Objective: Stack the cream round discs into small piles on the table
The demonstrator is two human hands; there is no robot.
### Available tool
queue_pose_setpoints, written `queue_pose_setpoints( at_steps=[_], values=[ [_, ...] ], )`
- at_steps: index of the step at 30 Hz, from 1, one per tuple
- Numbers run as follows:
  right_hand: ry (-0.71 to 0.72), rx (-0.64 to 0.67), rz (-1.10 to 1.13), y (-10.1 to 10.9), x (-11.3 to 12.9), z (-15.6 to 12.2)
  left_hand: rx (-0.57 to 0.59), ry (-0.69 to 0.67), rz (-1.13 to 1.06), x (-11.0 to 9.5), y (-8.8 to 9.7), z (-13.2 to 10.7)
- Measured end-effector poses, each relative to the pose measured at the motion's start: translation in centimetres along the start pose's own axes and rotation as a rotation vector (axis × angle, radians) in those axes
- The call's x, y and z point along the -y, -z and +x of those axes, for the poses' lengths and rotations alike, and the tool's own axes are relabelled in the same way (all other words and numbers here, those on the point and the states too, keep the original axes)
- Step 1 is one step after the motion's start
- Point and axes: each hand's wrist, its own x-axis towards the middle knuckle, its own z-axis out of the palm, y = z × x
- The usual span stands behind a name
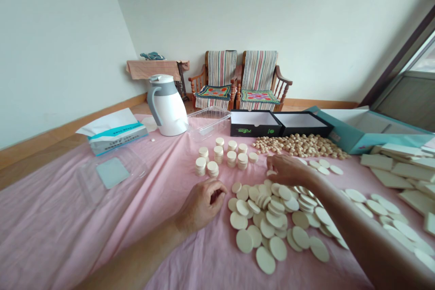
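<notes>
A heap of pale round wooden discs (pixel 272 217) lies on the pink cloth in front of me. My right hand (pixel 287 170) reaches over the heap's far edge, fingers bent downward and closed around a pale disc (pixel 271 173), which is mostly hidden. Left of the heap, my left hand (pixel 205 201) rests on the cloth with its fingers curled in, and nothing shows in them. Just beyond it stand several short stacks of discs (pixel 213 168) in loose rows. A lower stack (pixel 253 157) at their right end is closest to my right hand.
Wooden beads (pixel 302 145) are spread before two black boxes (pixel 254 130). A light-blue box (pixel 370 138) and rectangular boards (pixel 404 167) lie right. At left are a white jug (pixel 171 113), a tissue pack (pixel 115 133) and clear plastic trays (pixel 207 122). Two chairs (pixel 222 72) stand behind.
</notes>
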Motion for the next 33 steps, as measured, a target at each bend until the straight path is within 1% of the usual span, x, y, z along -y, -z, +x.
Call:
queue_pose_setpoints(
  at_steps=[3,5,9,12,15,19,21,23,27,29,31,32,33],
  values=[
    [0.083,-0.093,0.053,-0.6,0.0,0.4,0.005,0.002,-0.001,-0.1,0.0,0.0],
    [0.085,-0.137,0.069,-1.0,-0.1,0.6,0.004,0.001,0.0,0.0,0.0,0.0],
    [0.072,-0.116,0.074,-1.3,-0.4,0.8,-0.002,-0.002,0.005,0.2,-0.1,0.0],
    [0.064,-0.143,0.082,-1.2,-0.5,0.9,0.006,0.004,0.004,0.2,-0.1,0.0],
    [0.025,-0.227,0.11,-0.8,-0.3,1.5,0.005,0.009,-0.005,0.3,-0.1,0.0],
    [0.002,-0.375,0.191,-0.2,0.2,3.1,0.007,0.009,-0.017,0.3,-0.2,0.0],
    [0.006,-0.409,0.196,-0.2,0.5,4.0,0.005,0.013,-0.02,0.3,-0.1,0.0],
    [0.011,-0.401,0.178,-0.5,0.7,4.7,0.007,0.013,-0.018,0.3,-0.1,0.0],
    [0.001,-0.318,0.167,-0.7,0.8,5.1,0.012,0.007,-0.015,0.4,-0.1,-0.1],
    [-0.002,-0.318,0.187,-0.2,0.7,4.5,0.012,0.002,-0.02,0.4,-0.1,-0.1],
    [-0.003,-0.332,0.203,0.7,0.8,3.3,0.007,0.001,-0.022,0.5,-0.2,-0.1],
    [0.002,-0.316,0.206,1.2,0.8,2.5,0.004,0.002,-0.023,0.5,-0.2,-0.1],
    [0.012,-0.268,0.206,1.7,0.8,1.6,0.003,0.003,-0.022,0.4,-0.2,-0.1]
  ],
)
